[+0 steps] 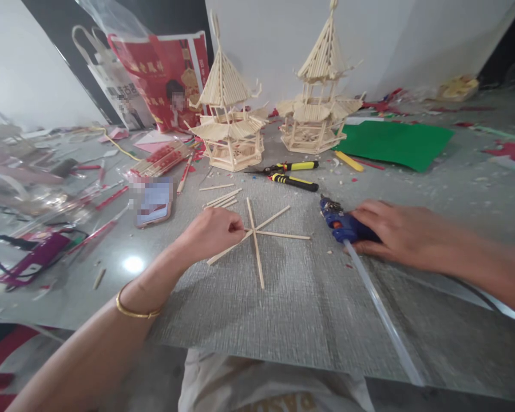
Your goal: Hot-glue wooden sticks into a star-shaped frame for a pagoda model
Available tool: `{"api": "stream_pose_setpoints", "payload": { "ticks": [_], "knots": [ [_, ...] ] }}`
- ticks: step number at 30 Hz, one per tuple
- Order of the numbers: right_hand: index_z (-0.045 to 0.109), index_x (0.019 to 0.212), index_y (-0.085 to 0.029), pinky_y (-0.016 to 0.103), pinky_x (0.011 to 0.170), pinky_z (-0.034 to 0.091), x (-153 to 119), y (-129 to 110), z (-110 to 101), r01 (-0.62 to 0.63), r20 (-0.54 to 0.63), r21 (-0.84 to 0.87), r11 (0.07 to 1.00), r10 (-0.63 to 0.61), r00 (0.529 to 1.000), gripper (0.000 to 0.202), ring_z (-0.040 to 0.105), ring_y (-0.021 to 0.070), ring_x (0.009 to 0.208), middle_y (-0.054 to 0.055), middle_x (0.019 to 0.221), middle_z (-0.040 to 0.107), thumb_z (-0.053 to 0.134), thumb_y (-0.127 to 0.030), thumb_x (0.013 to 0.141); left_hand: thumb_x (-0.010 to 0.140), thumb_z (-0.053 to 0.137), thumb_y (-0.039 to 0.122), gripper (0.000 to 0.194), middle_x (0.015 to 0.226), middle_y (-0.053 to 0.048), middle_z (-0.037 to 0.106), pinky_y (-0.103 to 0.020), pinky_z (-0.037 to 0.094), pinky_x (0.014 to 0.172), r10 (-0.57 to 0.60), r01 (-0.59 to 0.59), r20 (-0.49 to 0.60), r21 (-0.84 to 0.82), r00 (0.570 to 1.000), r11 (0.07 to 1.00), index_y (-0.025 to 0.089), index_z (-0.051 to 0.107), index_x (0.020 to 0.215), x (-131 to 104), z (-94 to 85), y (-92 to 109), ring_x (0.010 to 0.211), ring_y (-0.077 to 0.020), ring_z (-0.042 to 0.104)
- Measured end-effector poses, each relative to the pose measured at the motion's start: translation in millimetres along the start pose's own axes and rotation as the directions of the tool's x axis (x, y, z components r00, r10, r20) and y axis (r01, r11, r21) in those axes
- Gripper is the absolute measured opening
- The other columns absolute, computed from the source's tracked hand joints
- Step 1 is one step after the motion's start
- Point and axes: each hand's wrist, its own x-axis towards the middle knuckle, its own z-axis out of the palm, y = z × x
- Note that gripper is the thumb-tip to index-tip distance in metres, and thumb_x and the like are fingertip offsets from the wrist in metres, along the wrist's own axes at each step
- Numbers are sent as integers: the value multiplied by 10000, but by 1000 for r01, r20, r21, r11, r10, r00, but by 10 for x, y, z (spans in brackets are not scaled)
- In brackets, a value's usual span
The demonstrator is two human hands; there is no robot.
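Several thin wooden sticks (283, 234) lie crossed on the grey table like a star, meeting at one centre point. My left hand (214, 232) is closed in a pinch at the left side of that centre, on a stick whose outer part is hidden behind my fingers. A blue hot glue gun (343, 224) lies on its side on the table, with a long clear glue stick (380, 306) running out of its back. My right hand (381, 234) is wrapped round its handle. Several loose sticks (223, 198) lie just beyond my left hand.
Two stick-built pagodas (229, 131) (315, 109) stand at the back. Yellow-black pliers (294, 174) lie before them, near a green sheet (399, 143). At left are a phone (154, 203), bundled sticks (158, 160), a purple device (34, 260) and a red bag (154, 74).
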Motion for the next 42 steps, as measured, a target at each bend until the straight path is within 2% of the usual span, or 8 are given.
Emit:
{"api": "stream_pose_setpoints", "payload": {
  "ticks": [5, 14, 20, 30, 42],
  "knots": [
    [611, 946, -170, 388, 636, 485, 2, 1, -18, 1, 70, -12, 1000, 0, 998, 519, 604, 259, 794, 127, 1019, 579, 372, -621, 848, 741, 496, 235, 188, 610, 24, 619, -213, 335, 572, -2, 2, 16, 5, 1000, 1000, 169, 658, 674, -2, -9, 12, 600, -96, 541],
    [619, 952, -168, 389, 646, 490, 9, -4, -18, -4, 68, 4, 1000, 3, 998, 532, 603, 261, 810, 133, 1015, 581, 380, -630, 839, 730, 499, 222, 175, 591, 31, 606, -216, 329, 576, 9, -9, 6, 27, 1000, 1000, 174, 655, 666, 5, 3, 4, 586, -93, 523],
    [618, 976, -157, 398, 630, 494, 4, 2, -3, 18, 58, -32, 999, -16, 998, 610, 613, 268, 797, 135, 1004, 582, 302, -664, 851, 732, 493, 233, 186, 606, 23, 619, -222, 327, 573, 2, -2, 12, 35, 1000, 999, 174, 660, 675, 2, 9, 11, 593, -100, 534],
    [628, 1005, -149, 407, 626, 506, -12, 33, 68, 29, 16, -36, 999, -29, 999, 656, 617, 269, 799, 139, 1005, 593, 285, -684, 843, 727, 502, 232, 180, 621, 17, 635, -224, 333, 567, -15, 15, 18, 19, 1000, 1000, 173, 666, 682, -11, 21, 18, 598, -105, 545],
    [613, 967, -155, 386, 608, 483, 10, -6, 1, 28, 56, -32, 999, -26, 998, 655, 607, 267, 804, 125, 978, 575, 247, -685, 855, 735, 498, 242, 184, 627, 16, 628, -225, 330, 578, -6, 6, 8, 28, 1000, 1000, 172, 659, 680, -5, 26, 16, 607, -106, 544]
  ]
}}
